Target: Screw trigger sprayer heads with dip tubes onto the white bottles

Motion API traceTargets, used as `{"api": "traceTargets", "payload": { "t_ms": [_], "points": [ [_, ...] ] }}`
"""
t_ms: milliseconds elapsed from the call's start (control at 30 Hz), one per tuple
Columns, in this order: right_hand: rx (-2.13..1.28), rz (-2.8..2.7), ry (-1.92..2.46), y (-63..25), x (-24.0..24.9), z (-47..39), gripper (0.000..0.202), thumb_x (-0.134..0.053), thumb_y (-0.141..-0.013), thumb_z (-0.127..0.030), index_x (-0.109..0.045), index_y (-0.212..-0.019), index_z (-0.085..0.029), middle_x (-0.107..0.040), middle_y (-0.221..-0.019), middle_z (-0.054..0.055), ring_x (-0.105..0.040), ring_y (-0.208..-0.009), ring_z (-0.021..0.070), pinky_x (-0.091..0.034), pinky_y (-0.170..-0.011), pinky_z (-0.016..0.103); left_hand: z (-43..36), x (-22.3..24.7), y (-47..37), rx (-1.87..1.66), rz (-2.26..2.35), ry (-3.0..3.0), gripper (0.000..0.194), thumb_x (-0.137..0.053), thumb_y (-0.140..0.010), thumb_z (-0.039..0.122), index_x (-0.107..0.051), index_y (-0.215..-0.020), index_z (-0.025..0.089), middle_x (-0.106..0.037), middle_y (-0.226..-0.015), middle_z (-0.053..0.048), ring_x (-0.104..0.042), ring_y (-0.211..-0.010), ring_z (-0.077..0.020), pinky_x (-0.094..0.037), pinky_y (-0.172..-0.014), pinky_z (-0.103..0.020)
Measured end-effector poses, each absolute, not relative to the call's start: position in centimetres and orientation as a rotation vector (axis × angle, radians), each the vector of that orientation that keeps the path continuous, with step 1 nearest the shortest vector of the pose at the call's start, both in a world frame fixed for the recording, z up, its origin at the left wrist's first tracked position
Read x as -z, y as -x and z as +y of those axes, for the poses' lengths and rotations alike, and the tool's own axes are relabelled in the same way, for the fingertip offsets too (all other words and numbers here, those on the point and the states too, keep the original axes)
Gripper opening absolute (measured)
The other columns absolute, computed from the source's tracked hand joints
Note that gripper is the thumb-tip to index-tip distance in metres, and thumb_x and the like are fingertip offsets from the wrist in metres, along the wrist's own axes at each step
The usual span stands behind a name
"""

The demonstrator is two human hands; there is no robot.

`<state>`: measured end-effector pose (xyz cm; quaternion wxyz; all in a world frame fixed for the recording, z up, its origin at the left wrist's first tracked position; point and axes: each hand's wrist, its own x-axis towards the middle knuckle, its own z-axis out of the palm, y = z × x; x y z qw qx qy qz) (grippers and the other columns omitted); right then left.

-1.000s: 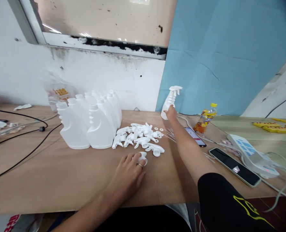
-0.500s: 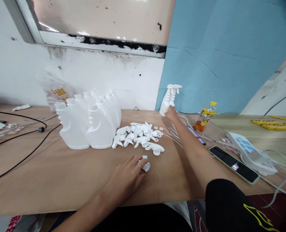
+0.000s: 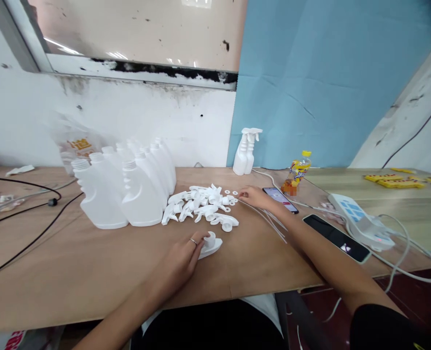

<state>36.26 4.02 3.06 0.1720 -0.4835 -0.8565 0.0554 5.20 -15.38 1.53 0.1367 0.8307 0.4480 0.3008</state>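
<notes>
The open bottles [image 3: 142,194], the pile of spray heads [image 3: 204,201] and the thin tubes [image 3: 264,214] are all plain white. The tabletop [image 3: 102,272] is brown, the cloth [image 3: 295,87] solid light blue. The drink bottle [image 3: 297,175] has a bright yellow cap [image 3: 306,153] and a yellow label with dark and red markings. The power strip [image 3: 357,221] is white with light-blue panels, and the side table [image 3: 393,204] pale yellowish-green with streaks.

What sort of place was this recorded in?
Probably a small workshop or makeshift assembly area: open white bottles stand grouped beside a heap of loose spray heads, on a brown-covered table against a stained wall.
</notes>
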Motion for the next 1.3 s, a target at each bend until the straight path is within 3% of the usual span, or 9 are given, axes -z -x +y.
{"api": "traceTargets", "payload": {
  "t_ms": [167,433,633,900,1300],
  "points": [
    [-0.039,-2.459,1.246,-34.7,-2.0,4.1,0.031,-0.058,-0.094,-0.014,-0.07,-0.122,-0.019,-0.068,-0.12,0.011,-0.059,-0.113,0.0247,-0.04,-0.1,0.035,-15.8,-1.5,-5.2,-0.8,1.241,-2.566,0.032,-0.037,-0.099,0.015,-0.054,-0.124,0.024,-0.07,-0.11,-0.005,-0.07,-0.094,-0.0203,-0.054,-0.082,-0.032],
    [0.029,-2.355,1.32,-33.3,-1.5,4.0,0.016,-0.06,-0.092,-0.012,-0.075,-0.091,-0.016,-0.074,-0.1,0.009,-0.063,-0.102,0.025,-0.041,-0.094,0.035,-16.3,-1.9,-5.5,-0.76,1.283,-2.561,0.025,-0.05,-0.098,0.031,-0.051,-0.123,0.027,-0.07,-0.111,-0.004,-0.069,-0.094,-0.0233,-0.052,-0.08,-0.034],
    [0.01,-2.301,1.355,-33.5,-1.9,4.3,0.016,-0.065,-0.089,-0.016,-0.074,-0.103,-0.016,-0.073,-0.11,0.011,-0.064,-0.105,0.0251,-0.043,-0.093,0.032,-16.0,-1.4,-5.4,-0.721,1.357,-2.405,0.032,-0.047,-0.1,0.037,-0.046,-0.13,0.027,-0.074,-0.1,-0.003,-0.073,-0.082,-0.0243,-0.051,-0.066,-0.031],
    [-0.093,-2.296,1.367,-33.6,-1.5,4.4,0.018,-0.06,-0.089,-0.011,-0.077,-0.085,-0.017,-0.077,-0.097,0.008,-0.067,-0.094,0.0235,-0.044,-0.088,0.03,-15.7,-1.6,-5.4,-0.679,1.352,-2.281,0.034,-0.051,-0.098,0.036,-0.048,-0.13,0.028,-0.072,-0.117,-0.004,-0.07,-0.103,-0.0253,-0.052,-0.082,-0.033],
    [-0.294,-2.157,1.374,-33.7,-1.2,4.5,0.006,-0.073,-0.08,-0.013,-0.075,-0.085,-0.016,-0.076,-0.09,0.005,-0.068,-0.084,0.0187,-0.048,-0.076,0.025,-15.8,-1.5,-5.3,-0.661,1.342,-2.256,0.035,-0.049,-0.099,0.039,-0.047,-0.132,0.028,-0.07,-0.119,-0.004,-0.069,-0.103,-0.0264,-0.052,-0.081,-0.033]
  ]
}}
